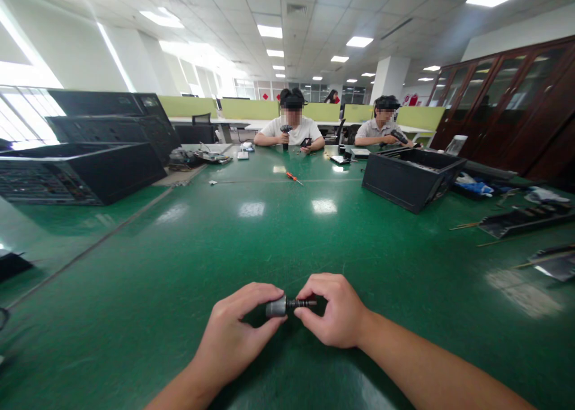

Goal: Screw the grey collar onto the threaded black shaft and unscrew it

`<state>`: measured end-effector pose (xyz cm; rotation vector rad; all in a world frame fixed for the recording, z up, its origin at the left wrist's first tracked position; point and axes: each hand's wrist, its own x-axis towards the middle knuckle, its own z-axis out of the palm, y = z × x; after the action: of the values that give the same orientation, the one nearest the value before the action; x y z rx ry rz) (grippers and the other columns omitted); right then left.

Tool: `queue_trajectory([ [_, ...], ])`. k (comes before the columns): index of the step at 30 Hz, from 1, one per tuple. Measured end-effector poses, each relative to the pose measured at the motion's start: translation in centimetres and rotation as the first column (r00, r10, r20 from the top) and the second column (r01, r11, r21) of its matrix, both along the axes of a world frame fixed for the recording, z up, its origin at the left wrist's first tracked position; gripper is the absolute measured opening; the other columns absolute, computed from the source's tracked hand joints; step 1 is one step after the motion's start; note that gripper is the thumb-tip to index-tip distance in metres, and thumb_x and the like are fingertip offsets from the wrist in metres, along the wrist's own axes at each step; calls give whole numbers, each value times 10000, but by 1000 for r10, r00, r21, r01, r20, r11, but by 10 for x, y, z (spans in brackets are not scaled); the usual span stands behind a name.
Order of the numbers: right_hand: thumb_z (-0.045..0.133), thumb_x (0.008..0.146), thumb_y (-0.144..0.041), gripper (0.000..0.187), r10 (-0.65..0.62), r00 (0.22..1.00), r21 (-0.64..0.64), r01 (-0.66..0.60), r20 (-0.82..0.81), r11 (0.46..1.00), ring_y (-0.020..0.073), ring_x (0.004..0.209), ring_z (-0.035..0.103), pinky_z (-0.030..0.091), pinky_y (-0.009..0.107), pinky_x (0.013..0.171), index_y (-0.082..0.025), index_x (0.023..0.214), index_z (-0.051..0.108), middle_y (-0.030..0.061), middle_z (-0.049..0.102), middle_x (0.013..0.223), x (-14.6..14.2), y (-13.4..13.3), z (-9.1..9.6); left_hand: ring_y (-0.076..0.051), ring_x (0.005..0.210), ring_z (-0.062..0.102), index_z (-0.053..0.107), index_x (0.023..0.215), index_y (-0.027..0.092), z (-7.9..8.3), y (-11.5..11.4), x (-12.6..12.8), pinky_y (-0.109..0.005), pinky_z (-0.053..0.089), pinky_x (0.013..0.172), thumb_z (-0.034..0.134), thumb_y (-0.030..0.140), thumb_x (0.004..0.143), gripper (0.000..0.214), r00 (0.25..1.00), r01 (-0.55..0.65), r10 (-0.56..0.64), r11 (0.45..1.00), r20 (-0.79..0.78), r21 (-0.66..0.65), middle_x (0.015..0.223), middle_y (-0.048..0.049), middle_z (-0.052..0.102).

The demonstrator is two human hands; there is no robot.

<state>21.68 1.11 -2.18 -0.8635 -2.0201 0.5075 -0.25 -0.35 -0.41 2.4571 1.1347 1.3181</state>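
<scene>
Just above the green table, near the bottom middle of the head view, is a small grey metal cylinder with a thin, dark ringed shaft [277,306] sticking out to the right. It lies sideways, and its exact kind is not clear. My left hand [240,323] grips the thick cylinder end between thumb and fingers. From the other side, my right hand [333,311] pinches around the ringed shaft, with thumb and fingertips close to the cylinder. A copper-coloured tip shows at the shaft's right end, inside the curl of my right hand.
On the green table [251,242] stand black computer cases at the left [121,170] and right [404,179]. An orange screwdriver [293,177] lies further off. Metal parts [523,215] are at the right. Across the table, two people [291,125] handle tools.
</scene>
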Motion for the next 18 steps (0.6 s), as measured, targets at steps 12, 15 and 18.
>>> queue_trajectory([
  [12, 696, 764, -220, 40, 1, 1000, -18, -1, 4, 1000, 167, 668, 634, 453, 278, 663, -196, 790, 677, 12, 686, 734, 1, 0, 1, -156, 808, 743, 741, 963, 230, -1, 1, -2, -221, 608, 757, 761, 184, 776, 194, 1000, -12, 12, 1000, 1, 3, 900, -10, 774],
  [15, 699, 759, -212, 41, 1, 1000, -20, -1, -1, 1000, 167, 665, 635, 454, 277, 660, -194, 787, 675, 13, 686, 731, 1, 0, 2, -159, 805, 744, 743, 964, 228, 0, 1, -2, -227, 611, 754, 760, 186, 778, 192, 1000, -11, 11, 1000, 3, 7, 898, -16, 774],
  [18, 700, 758, -210, 43, -1, 1000, -20, 1, -3, 1000, 166, 664, 637, 455, 277, 660, -192, 789, 677, 13, 688, 732, 1, 0, 3, -164, 796, 746, 744, 958, 221, 2, 0, -1, -230, 614, 739, 757, 190, 781, 180, 1000, -3, 3, 1000, 5, 10, 889, -25, 775],
])
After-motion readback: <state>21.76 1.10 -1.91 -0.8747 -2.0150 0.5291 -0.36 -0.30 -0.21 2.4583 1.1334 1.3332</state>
